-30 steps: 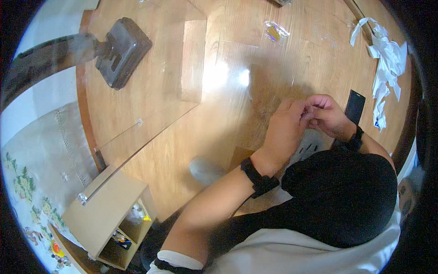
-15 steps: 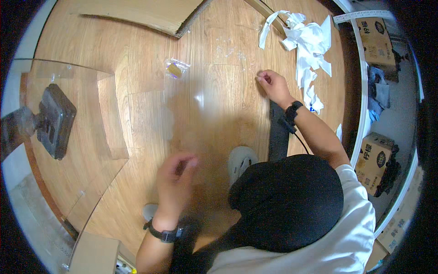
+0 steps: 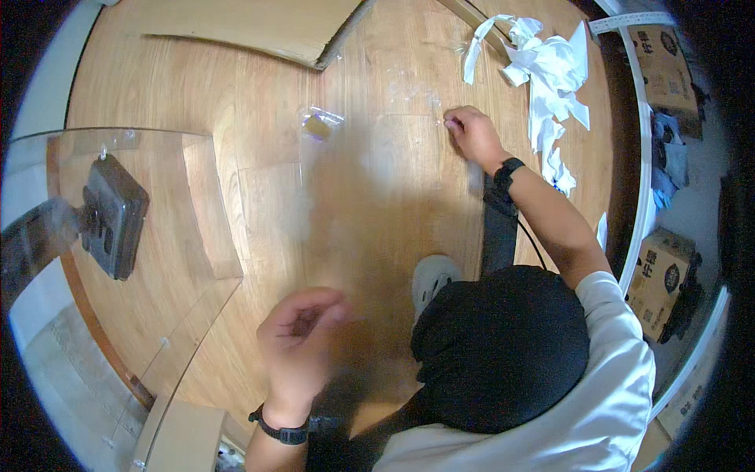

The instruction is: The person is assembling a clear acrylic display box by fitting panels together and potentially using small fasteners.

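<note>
My right hand (image 3: 476,140) reaches out over the wood floor, closed in a pinch, thumb and fingertips pressed together. Anything between them is too small to make out. My left hand (image 3: 303,334), lower and nearer me, is smeared by motion. Its fingers curl toward the thumb, and I cannot tell what they hold. A hazy, pale patch lies between the hands; whether it is clear film or just shadow and glare does not show. Beyond it is a small clear zip bag (image 3: 321,123) with something yellowish in it. Thin clear plastic scraps (image 3: 413,86) lie left of my right hand.
Crumpled white paper (image 3: 550,71) lies at the far right, a cardboard sheet (image 3: 259,27) at the far left. A clear panel (image 3: 197,236) with a black bracket (image 3: 116,216) stands left. Cardboard boxes (image 3: 659,283) sit on the right shelf. My light shoe (image 3: 432,282) is below.
My left hand has moved slightly down and left, still blurred. The right stays pinched in about the same place. The whole view has shifted, so floor things appear farther right.
</note>
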The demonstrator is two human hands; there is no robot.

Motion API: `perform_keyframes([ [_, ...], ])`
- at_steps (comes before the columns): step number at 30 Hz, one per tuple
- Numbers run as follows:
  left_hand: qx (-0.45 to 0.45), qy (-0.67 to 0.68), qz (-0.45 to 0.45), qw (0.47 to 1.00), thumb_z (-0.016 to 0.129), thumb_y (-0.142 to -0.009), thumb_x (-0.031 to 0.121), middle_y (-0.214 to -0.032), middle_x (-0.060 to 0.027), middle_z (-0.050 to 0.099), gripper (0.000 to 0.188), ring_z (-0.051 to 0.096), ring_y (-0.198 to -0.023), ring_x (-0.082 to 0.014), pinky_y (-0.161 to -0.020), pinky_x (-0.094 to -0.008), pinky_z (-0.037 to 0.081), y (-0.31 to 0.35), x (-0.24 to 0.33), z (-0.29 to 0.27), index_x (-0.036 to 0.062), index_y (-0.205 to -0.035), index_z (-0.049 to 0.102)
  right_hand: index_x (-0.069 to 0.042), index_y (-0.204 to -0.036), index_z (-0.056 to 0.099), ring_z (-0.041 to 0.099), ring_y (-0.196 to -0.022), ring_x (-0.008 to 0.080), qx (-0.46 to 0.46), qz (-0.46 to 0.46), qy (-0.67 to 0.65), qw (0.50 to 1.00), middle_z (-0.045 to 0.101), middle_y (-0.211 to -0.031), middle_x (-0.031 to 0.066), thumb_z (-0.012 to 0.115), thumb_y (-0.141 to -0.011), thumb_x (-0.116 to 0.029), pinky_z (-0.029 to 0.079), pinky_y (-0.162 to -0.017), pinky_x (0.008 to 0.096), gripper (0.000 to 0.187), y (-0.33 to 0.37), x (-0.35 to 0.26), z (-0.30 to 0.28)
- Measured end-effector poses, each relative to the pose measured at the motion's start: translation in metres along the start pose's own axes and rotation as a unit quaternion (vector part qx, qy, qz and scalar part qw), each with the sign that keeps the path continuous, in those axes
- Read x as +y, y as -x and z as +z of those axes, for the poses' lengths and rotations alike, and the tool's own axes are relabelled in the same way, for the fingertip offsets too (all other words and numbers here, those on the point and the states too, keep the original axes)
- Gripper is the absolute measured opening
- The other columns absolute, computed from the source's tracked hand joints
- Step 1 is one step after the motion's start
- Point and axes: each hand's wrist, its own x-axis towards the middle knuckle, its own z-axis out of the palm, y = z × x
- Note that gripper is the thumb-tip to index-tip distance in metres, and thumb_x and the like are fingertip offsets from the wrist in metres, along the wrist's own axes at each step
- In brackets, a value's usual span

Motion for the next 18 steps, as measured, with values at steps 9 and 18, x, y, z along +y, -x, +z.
perform_keyframes([
  [9,-0.012,0.017,-0.005,1.0,0.061,-0.091,-0.011,-0.099,-0.0129,0.069,0.018,0.068,-0.088,-0.0201,-0.082,-0.0318,0.056,0.02,0.022,-0.016,-0.002,-0.106,0.061,0.003,-0.084,0.064,0.067,-0.072,0.039,-0.034,0.077,0.026,0.996,0.067,-0.078,0.0213,0.059,-0.091,-0.007,0.053,-0.071,0.046,0.013,-0.008,-0.017,-0.009],
  [18,-0.01,0.038,-0.005,0.999,0.06,-0.089,-0.014,-0.102,-0.0131,0.069,0.02,0.069,-0.09,-0.0196,-0.083,-0.0318,0.056,0.028,0.012,-0.02,-0.0024,-0.106,0.061,0.001,-0.1,0.068,0.07,-0.076,0.0215,-0.044,0.166,-0.221,0.96,0.071,-0.084,0.0149,0.061,-0.092,-0.003,0.056,-0.072,0.0332,0.011,0.003,0.028,-0.004],
])
